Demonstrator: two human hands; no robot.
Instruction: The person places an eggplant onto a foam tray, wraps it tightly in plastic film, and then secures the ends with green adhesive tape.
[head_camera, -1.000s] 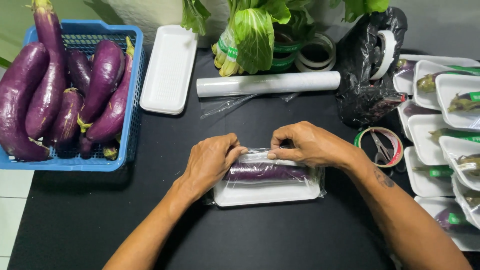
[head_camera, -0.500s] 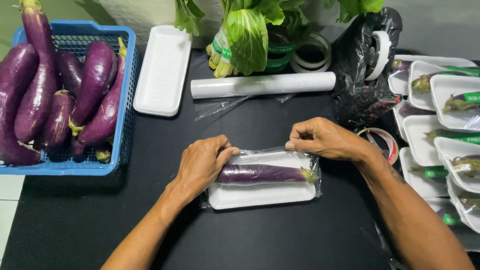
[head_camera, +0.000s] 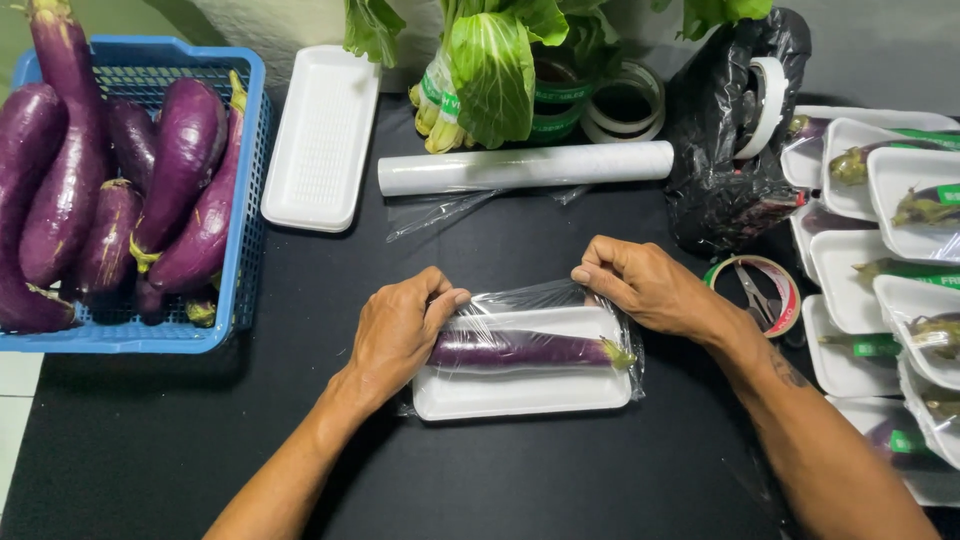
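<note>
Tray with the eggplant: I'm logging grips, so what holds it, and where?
Both hands grip the wrapped tray: left hand at its left end, right hand at the far right edge.

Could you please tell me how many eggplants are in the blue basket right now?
6 show in the basket: two long ones at left, a dark one behind, a small one in the middle, two at right. More may lie hidden underneath.

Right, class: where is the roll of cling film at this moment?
In the head view the roll of cling film lies across the black table above centre, just below the leafy greens, between the empty white tray and the black bag.
</note>
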